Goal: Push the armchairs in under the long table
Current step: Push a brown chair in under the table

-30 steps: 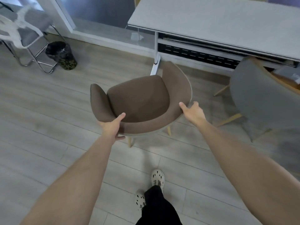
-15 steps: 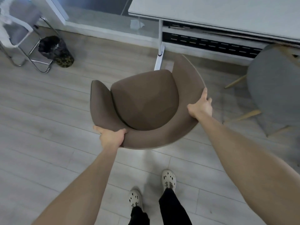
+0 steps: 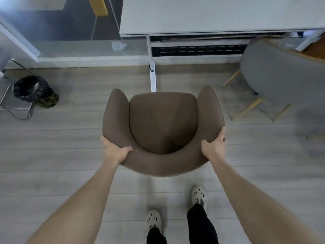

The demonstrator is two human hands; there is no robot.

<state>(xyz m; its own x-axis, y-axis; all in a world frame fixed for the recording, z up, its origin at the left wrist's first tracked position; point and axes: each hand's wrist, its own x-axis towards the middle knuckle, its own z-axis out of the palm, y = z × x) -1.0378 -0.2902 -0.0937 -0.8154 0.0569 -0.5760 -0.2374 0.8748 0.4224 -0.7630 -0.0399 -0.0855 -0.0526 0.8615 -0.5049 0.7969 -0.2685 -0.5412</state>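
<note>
A brown armchair stands on the floor right in front of me, its open front facing the long white table. My left hand grips the backrest's rim at its left rear, thumb over the top. My right hand grips the rim at the right rear. The table's white leg and foot stand just beyond the chair's front edge. A grey armchair on wooden legs sits at the right, partly under the table.
A black bin stands on the floor at the left, beside a chrome-framed chair. A glass partition runs behind the table's left end. My feet in pale clogs stand behind the brown armchair.
The brown armchair has turned from angled to facing the table squarely. Both hands have shifted along its backrest rim, and I have stepped closer behind it.
</note>
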